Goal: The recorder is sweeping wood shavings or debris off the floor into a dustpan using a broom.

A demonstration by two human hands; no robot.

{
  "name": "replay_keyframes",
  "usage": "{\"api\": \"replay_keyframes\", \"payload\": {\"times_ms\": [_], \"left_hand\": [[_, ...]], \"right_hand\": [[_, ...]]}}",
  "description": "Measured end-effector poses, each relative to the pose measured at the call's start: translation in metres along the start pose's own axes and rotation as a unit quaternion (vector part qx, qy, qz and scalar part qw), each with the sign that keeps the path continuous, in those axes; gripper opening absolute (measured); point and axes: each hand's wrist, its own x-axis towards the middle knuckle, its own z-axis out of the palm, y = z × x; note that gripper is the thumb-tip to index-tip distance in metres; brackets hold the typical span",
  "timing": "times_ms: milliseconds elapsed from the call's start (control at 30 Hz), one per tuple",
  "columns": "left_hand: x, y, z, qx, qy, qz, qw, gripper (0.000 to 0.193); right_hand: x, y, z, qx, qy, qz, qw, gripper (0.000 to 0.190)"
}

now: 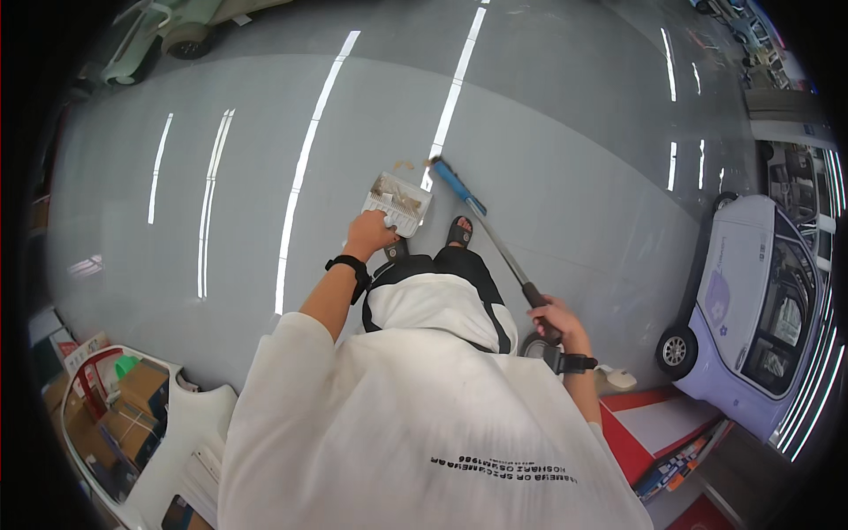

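My left hand (372, 235) grips the handle of a white dustpan (416, 222), held low in front of my feet. Brown debris and dust (397, 192) lie in its pan. My right hand (558, 318) is closed around the dark grip of a long-handled broom (500, 245). The broom's blue head (454, 182) is at the floor, just right of the dustpan and apart from it. A few tan scraps (403, 165) lie on the grey floor beyond the pan's front edge, near the broom head's far end.
A small lilac car (719, 298) stands at the right. A pale green vehicle (142, 43) is at the upper left. A white car body panel (199, 424) and cardboard boxes (142, 391) are at the lower left. The glossy floor (563, 172) reflects strip lights.
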Motion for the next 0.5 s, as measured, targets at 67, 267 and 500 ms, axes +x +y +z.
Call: {"api": "replay_keyframes", "payload": {"times_ms": [67, 267, 500], "left_hand": [[0.005, -0.011, -0.007, -0.014, 0.004, -0.012, 1.000, 0.031], [0.005, -0.030, -0.034, 0.039, 0.060, -0.008, 0.997, 0.028], [0.008, -0.046, -0.047, 0.066, 0.027, -0.034, 0.997, 0.027]], "right_hand": [[-0.004, -0.016, -0.004, 0.024, -0.017, 0.009, 1.000, 0.039], [0.035, -0.037, 0.032, -0.032, 0.019, -0.051, 0.998, 0.032], [0.080, -0.024, 0.077, -0.347, 0.131, -0.124, 0.920, 0.065]]}}
